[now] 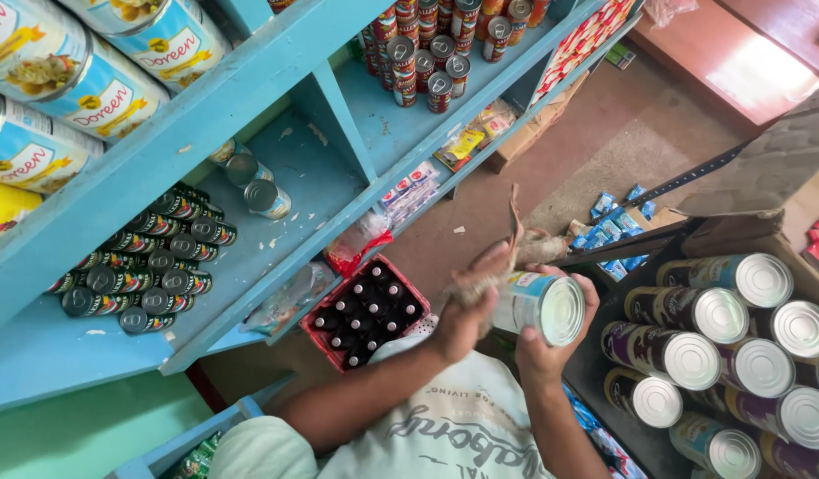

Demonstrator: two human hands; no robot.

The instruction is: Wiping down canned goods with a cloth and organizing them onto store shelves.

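Fingers of the right hand [551,350] wrapped the tin can [544,307] from below, its silver lid facing the camera. Left hand [467,310] pressed a crumpled rag [516,257] against the can's side. More cans filled the cardboard box [738,235] just beside it, blue shelves [276,80] opposite.

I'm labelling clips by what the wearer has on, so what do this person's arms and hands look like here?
Both arms are bare from the elbow down. The left hand and right hand wear no gloves, and no ring, watch or bracelet shows. The short sleeve at the left shoulder is pale, of a light T-shirt with grey printed lettering on the chest. The fingers are uncovered.
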